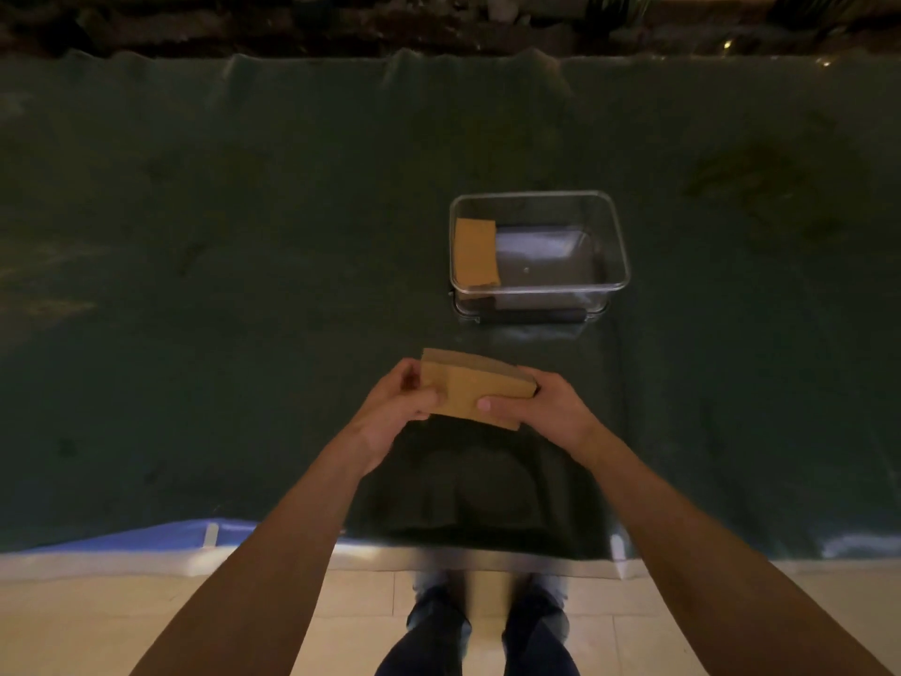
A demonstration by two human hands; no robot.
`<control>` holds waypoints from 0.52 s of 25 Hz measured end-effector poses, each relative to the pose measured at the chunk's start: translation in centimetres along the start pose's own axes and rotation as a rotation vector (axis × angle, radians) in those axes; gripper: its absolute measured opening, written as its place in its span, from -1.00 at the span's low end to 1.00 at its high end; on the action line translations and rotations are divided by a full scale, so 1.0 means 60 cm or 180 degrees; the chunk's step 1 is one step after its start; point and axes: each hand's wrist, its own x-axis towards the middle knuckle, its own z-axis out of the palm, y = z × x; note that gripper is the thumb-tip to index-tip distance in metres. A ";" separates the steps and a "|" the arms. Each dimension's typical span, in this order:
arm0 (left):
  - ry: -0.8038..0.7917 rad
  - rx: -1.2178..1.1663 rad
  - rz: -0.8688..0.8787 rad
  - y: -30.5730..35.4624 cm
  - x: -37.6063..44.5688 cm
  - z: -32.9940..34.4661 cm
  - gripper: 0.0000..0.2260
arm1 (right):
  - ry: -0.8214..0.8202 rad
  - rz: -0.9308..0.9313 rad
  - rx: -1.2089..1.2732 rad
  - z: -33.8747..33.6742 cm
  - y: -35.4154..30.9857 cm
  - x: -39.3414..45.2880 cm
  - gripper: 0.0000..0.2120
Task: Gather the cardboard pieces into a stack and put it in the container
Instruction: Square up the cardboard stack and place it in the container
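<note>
Both hands hold a stack of brown cardboard pieces just above the dark green table cover, in front of me. My left hand grips its left end, thumb on top. My right hand grips its right end, thumb across the top piece. Beyond the stack stands a clear plastic container. One brown cardboard piece leans inside it against the left wall.
The dark green cloth covers the whole table, with wrinkles along its far edge. A blue sheet shows under the cloth at the near left edge. My legs and shoes stand on pale floor tiles below.
</note>
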 end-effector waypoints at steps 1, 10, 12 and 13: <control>0.0068 -0.0602 -0.0026 0.011 0.000 0.007 -0.59 | 0.0086 0.0063 0.0294 0.005 -0.014 -0.004 -0.60; 0.0576 -0.1584 0.0338 0.141 0.005 0.098 -0.61 | 0.0953 0.0256 0.1741 0.045 -0.109 -0.023 -0.65; 0.0466 -0.1160 0.0349 0.165 0.011 0.104 -0.58 | 0.1015 0.0253 0.1828 0.030 -0.120 -0.027 -0.66; 0.0419 -0.1037 0.0350 0.178 0.015 0.112 -0.58 | 0.1062 0.0274 0.1840 0.021 -0.124 -0.029 -0.66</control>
